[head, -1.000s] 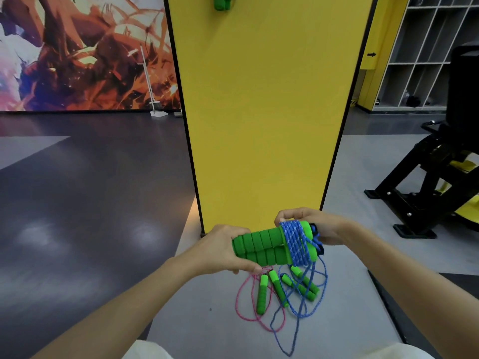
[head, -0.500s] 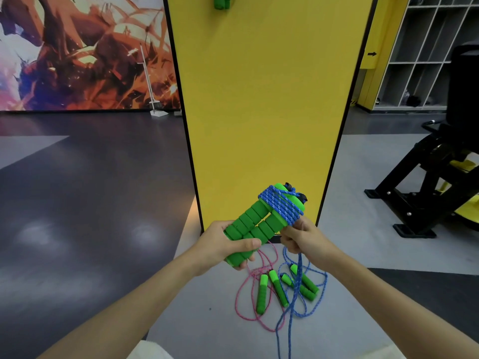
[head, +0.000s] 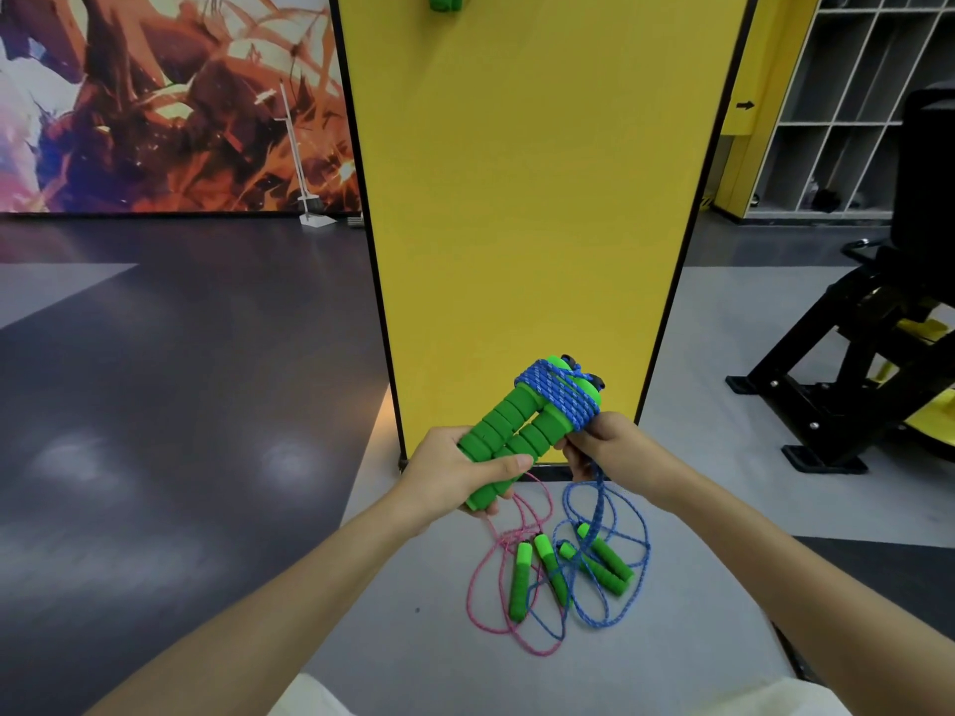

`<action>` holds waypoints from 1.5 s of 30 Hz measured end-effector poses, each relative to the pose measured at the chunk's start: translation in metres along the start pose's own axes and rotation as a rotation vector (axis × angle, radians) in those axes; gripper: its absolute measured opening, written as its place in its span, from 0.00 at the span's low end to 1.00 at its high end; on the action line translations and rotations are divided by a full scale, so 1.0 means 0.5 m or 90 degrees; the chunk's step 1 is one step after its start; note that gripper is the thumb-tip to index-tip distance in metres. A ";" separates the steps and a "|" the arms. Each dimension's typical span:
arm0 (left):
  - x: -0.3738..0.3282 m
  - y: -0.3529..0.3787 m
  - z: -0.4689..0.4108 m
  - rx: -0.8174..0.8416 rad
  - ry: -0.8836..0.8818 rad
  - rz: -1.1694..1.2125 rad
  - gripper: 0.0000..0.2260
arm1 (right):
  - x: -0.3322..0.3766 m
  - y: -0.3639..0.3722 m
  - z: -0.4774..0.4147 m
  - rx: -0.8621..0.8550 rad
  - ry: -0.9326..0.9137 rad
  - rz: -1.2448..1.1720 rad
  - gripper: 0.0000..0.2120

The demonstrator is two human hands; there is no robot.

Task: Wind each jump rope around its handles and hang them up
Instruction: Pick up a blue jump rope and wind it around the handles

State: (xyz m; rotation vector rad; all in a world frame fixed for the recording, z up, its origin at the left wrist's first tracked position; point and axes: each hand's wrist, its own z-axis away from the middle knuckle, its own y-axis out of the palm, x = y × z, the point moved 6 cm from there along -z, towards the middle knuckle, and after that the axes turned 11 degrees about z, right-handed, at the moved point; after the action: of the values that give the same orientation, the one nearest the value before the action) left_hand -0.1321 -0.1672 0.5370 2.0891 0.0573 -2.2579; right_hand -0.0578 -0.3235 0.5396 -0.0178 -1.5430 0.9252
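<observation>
My left hand grips the lower ends of two green foam handles held side by side and tilted up to the right. A blue rope is wound several times round their upper ends. My right hand pinches the loose blue strand just below the coil; the strand hangs down to the floor. On the floor below lie a pink rope and another blue rope, tangled, with several green handles. A wound green-handled rope hangs high on the yellow pillar.
A black and yellow gym machine stands to the right. Grey cubby shelves are at the far right. A white stand leans by the mural wall on the left. Dark floor stretches to the left.
The handles have swung from lying level to pointing up and right. My right hand has come from behind the coil to below it, pulling the strand down.
</observation>
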 end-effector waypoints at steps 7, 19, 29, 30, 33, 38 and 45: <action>-0.020 0.005 -0.014 -0.046 0.066 -0.088 0.10 | 0.008 -0.022 0.014 0.005 0.022 0.024 0.15; -0.026 -0.029 -0.025 -0.118 0.102 -0.395 0.16 | 0.044 -0.050 0.038 -0.003 0.004 0.132 0.18; -0.023 -0.008 -0.012 -0.050 0.050 -0.604 0.18 | 0.132 -0.072 0.042 0.007 -0.125 0.600 0.18; -0.022 -0.003 -0.009 -0.036 0.049 -0.609 0.20 | 0.139 -0.075 0.041 0.010 -0.129 0.609 0.17; -0.022 0.007 -0.001 -0.007 0.042 -0.628 0.34 | 0.154 -0.079 0.034 0.020 -0.156 0.611 0.17; -0.027 0.016 0.002 0.050 0.030 -0.648 0.40 | 0.156 -0.073 0.015 0.029 -0.183 0.608 0.17; -0.030 0.022 0.011 0.111 0.063 -0.660 0.41 | 0.138 -0.092 -0.019 0.051 -0.160 0.585 0.16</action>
State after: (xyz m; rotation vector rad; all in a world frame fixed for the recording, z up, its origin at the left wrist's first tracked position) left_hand -0.1356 -0.1781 0.5528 2.6354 1.2545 -2.6576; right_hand -0.0430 -0.3142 0.6211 -0.6157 -1.7387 1.7559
